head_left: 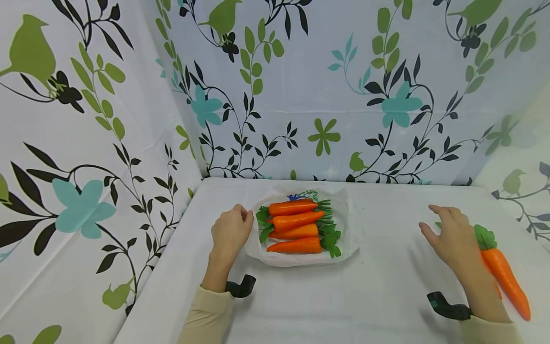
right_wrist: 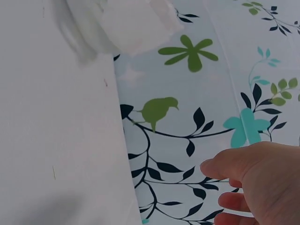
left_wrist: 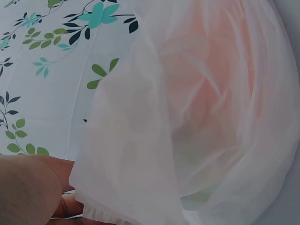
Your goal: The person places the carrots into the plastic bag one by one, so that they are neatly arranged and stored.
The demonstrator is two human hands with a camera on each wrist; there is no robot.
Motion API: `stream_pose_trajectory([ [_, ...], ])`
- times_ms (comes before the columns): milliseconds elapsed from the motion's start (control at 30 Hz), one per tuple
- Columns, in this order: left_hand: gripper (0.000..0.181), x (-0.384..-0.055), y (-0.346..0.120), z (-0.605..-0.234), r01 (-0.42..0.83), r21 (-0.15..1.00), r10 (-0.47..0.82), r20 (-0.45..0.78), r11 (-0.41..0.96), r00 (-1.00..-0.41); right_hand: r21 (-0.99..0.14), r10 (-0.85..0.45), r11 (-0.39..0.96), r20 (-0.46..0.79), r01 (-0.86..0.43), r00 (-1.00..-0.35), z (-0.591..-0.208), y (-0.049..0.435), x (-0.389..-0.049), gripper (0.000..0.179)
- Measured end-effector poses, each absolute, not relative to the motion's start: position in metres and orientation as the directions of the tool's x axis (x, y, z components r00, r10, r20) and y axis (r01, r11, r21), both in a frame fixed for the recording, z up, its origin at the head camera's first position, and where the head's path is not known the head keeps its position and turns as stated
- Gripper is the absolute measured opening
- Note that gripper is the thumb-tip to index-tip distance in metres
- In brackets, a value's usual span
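My left hand [head_left: 231, 230] pinches the left edge of a thin white plastic bag [head_left: 281, 260]. In the left wrist view the bag [left_wrist: 129, 140] rises from the fingers, with orange and green showing faintly through it. Several orange toy carrots [head_left: 296, 245] with green leafy tops lie side by side in the open bag, seen from the head. Over the right side of the table my right hand [head_left: 451, 236] is held with nothing in it, fingers loosely bent and thumb apart. Partly behind that hand and wrist lie larger carrots [head_left: 507, 277] with a green top.
The white table [head_left: 386, 277] ends at a back edge against a hanging cloth [head_left: 275, 114] printed with birds, leaves and flowers. More of this cloth hangs at the left. Each wrist wears a black camera mount [head_left: 241, 286].
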State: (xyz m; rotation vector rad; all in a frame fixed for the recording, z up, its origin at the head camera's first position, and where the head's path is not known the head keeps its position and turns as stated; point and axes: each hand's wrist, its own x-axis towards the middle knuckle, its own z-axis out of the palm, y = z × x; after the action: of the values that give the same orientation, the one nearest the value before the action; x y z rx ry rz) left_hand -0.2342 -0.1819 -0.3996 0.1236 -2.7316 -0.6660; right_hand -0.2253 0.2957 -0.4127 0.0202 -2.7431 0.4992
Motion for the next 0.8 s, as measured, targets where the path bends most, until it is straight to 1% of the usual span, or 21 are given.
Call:
stream_pose_trajectory([
  [133, 0.026, -0.234, -0.182, -0.4, -0.007, 0.462, -0.159, 0.292, 0.887, -0.943, -0.335, 0.084, 0.942, 0.286, -0.018, -0.955, -0.415, 0.31, -0.225, 0.059],
  [267, 0.026, -0.235, -0.183, -0.4, -0.007, 0.465, -0.16, 0.289, 0.885, -0.944, -0.343, 0.126, 0.939, 0.268, 0.028, -0.955, -0.419, 0.322, -0.224, 0.057],
  [467, 0.026, -0.235, -0.183, -0.401, -0.009, 0.464, -0.161, 0.289, 0.886, -0.944, -0.352, 0.145, 0.935, 0.264, 0.045, -0.954, -0.426, 0.337, -0.223, 0.055],
  [633, 0.026, -0.235, -0.183, -0.401, -0.014, 0.462, -0.165, 0.287, 0.887, -0.943, -0.352, 0.176, 0.931, 0.196, 0.099, -0.965, -0.433, 0.347, -0.222, 0.058],
  [800, 0.025, -0.234, -0.183, -0.4, -0.013, 0.463, -0.165, 0.291, 0.887, -0.942, -0.35, 0.19, 0.929, 0.167, 0.122, -0.967, -0.438, 0.354, -0.221, 0.058],
])
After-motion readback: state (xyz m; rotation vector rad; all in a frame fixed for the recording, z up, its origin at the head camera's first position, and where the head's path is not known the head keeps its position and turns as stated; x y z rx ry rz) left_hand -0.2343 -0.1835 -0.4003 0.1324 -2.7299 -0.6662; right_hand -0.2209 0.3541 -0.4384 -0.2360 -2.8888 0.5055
